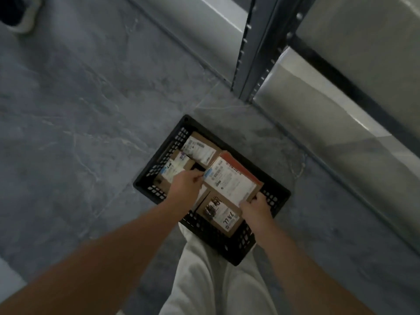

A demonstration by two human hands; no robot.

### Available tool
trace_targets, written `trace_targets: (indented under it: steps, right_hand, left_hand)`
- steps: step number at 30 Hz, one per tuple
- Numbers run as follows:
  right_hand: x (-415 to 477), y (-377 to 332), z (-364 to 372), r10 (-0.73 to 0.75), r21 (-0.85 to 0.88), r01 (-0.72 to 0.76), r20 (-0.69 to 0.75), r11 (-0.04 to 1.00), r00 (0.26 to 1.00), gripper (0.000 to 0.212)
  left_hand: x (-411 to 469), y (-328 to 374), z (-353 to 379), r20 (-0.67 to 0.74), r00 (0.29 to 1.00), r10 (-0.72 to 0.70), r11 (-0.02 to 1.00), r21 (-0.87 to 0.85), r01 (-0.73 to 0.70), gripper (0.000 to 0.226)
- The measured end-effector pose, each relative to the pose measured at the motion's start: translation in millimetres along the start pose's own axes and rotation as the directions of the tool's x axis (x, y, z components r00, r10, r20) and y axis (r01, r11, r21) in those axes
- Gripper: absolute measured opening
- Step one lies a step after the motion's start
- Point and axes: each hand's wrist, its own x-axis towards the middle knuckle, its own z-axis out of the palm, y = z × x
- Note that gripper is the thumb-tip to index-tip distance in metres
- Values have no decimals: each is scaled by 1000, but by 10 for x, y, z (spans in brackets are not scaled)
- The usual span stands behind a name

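I have the flat cardboard parcel [230, 178] over the right side of the black crate [148, 172], above the other labelled boxes [223, 215]. My left hand [185, 185] fingers pinch its left edge; my right hand [255, 206] fingers grip its near corner. Expected handling: light, stiff, thin. Grip opposite edges, not the slick label. The crate stands on the floor [79, 110] beside the rack post [256, 53].

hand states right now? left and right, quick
Left hand: pinching the edge of the labelled cardboard parcel.
Right hand: gripping the same parcel's near corner, over the black crate.
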Motion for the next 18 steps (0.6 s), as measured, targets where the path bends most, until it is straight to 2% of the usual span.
trace_targets:
  steps: [2, 5, 7, 12, 15, 18]
  right_hand:
    - [317, 97, 35, 37, 52, -37, 11, 998, 999, 49]
    - [709, 241, 137, 117, 49, -116, -25, 992, 993, 38]
    - [914, 375, 202, 138, 51, -136, -38, 989, 990, 37]
    - [1231, 681, 259, 34, -7, -35, -115, 999, 993, 39]
    - [1278, 824, 239, -54, -143, 23, -212, 989, 976, 31]
    - [1246, 968, 233, -80, -130, 53, -213, 990, 974, 21]
  left_hand:
    - [242, -50, 221, -45, 999, -10, 1000, -5, 10, 25]
    - [525, -184, 509, -85, 995, -53, 997, 46, 57, 21]
    - [644, -321, 680, -105, 993, -57, 994, 88, 67, 22]
    - [871, -576, 971, -68, 998, -17, 998, 67, 22, 22]
    - [900, -646, 1093, 13, 995, -95, 995, 35, 95, 23]
    - [925, -668, 1147, 68, 986, -152, 988, -5, 153, 26]
